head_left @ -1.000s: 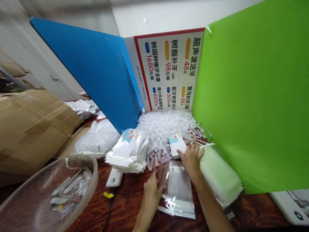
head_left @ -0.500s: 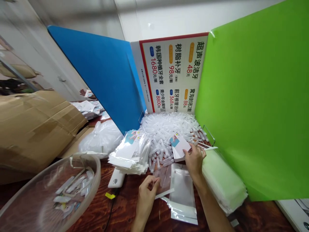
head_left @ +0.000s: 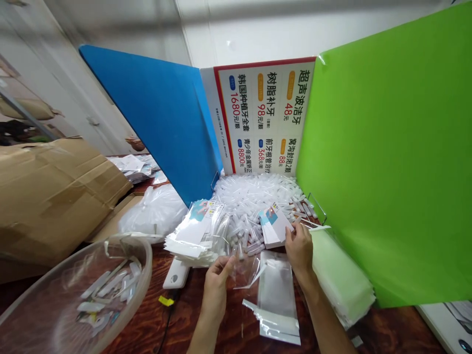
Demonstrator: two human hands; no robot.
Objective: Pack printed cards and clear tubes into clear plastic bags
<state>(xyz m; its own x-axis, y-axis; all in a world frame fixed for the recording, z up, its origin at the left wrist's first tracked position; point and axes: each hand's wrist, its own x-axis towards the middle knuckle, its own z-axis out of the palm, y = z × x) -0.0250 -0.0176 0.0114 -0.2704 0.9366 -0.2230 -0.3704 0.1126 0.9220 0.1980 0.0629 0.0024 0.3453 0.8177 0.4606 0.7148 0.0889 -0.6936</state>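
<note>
My left hand pinches the edge of a clear plastic bag above the dark wooden table. My right hand grips a white card with a blue printed corner, at the top of a small card stack. Between my forearms lie flat clear bags with white strips. To the left of them is a thick pile of bagged cards. Behind my hands spreads a heap of small clear tubes with white ends.
Blue and green panels flank a printed board. At left are a cardboard box, a tub and a tied bag. A white device and green-tinted bag stack lie nearby. Another person's hand shows behind.
My left hand has moved up and slightly left with the clear bag, which now opens out in front. The card in my right hand has shifted slightly right from the stack.
</note>
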